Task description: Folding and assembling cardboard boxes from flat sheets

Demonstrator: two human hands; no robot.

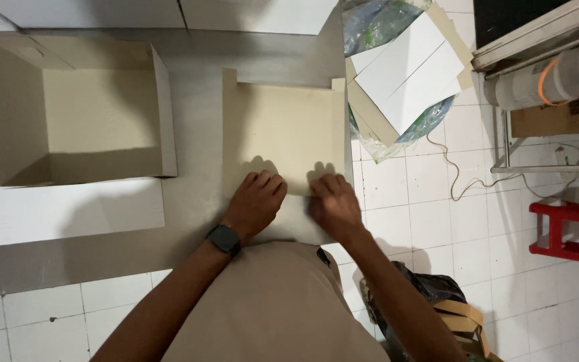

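Note:
A flat beige cardboard sheet (283,127) with small corner tabs lies on the grey steel table (196,201), right in front of me. My left hand (256,201), with a dark watch on its wrist, presses fingers-down on the sheet's near edge. Just to its right, my right hand (333,204) presses on the same edge, its fingers curled over a fold. Neither hand lifts the sheet. To the left stands an open, assembled cardboard box (75,114) with a white outside and a lid flap lying flat toward me.
Off the table's right edge, a plastic bag holds a stack of flat white and beige sheets (407,70). On the white tiled floor are a thin cable (460,177), a red stool (571,231), a metal rack (544,40) and a dark bag of cardboard scraps (443,302).

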